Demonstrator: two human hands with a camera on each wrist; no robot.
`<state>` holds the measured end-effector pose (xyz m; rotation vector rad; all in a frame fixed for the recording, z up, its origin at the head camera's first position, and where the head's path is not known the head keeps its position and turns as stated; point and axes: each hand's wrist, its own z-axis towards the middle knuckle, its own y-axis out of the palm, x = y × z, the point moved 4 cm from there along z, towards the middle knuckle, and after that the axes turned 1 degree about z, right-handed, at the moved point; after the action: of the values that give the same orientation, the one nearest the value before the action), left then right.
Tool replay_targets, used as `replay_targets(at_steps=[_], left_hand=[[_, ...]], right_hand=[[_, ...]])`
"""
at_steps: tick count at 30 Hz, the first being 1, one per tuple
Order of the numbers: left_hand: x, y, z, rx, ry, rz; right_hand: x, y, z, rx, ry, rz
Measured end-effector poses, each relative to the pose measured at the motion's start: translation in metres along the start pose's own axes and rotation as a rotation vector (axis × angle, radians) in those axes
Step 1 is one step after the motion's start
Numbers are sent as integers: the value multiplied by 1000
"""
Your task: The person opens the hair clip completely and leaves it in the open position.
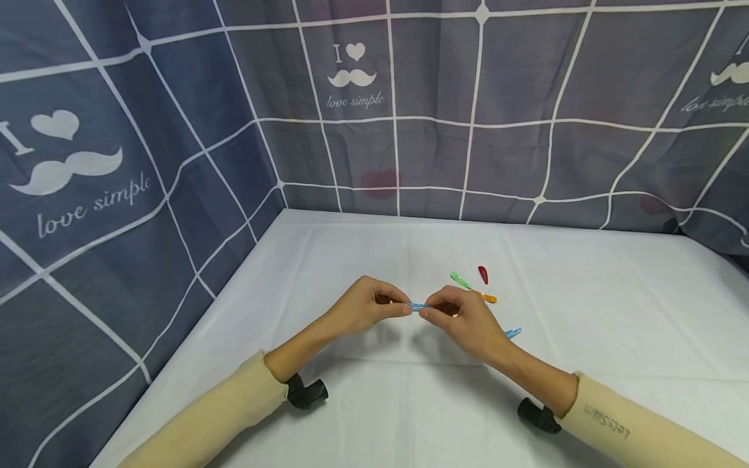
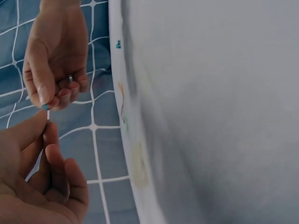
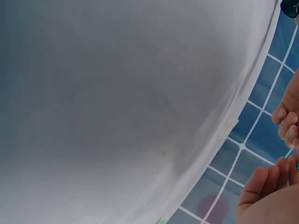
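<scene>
A blue snap hair clip [image 1: 417, 307] is held level just above the white table, stretched between both hands. The left hand [image 1: 370, 305] pinches one end with thumb and forefinger. At the opposite end, the right hand [image 1: 467, 320] pinches it the same way. Only a small blue bit of the clip [image 2: 45, 107] shows in the left wrist view; fingers hide the rest. Beyond the right hand lie a green hair clip [image 1: 460, 280], an orange hair clip [image 1: 487, 298] and a red hair clip [image 1: 482, 274]. Another blue hair clip [image 1: 513, 333] is partly covered by the right wrist.
The white cloth-covered table [image 1: 363, 247] spreads around the hands. A dark checked curtain [image 1: 433, 156] with white lines and printed words stands along the back and left. Black wrist cameras [image 1: 307, 392] are strapped at both sleeves.
</scene>
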<state>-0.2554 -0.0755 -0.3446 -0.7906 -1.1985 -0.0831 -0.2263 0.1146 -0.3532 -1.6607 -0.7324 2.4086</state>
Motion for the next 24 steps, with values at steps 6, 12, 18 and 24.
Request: replay_targets(at_steps=[6,12,18,24], left_hand=[[-2,5,-2,74,-19,46],[0,7,-3,109,43,88],[1,9,-2,114,33,83],[-1,9,-2,127,5,77]], right_hand=[[-2,-2,-5,43,-60,-2],[-4,-3,-7,77,-51,-31],[-4,-4,-8,93,-43,-41],[-5,-4,-7,93,-49,-34]])
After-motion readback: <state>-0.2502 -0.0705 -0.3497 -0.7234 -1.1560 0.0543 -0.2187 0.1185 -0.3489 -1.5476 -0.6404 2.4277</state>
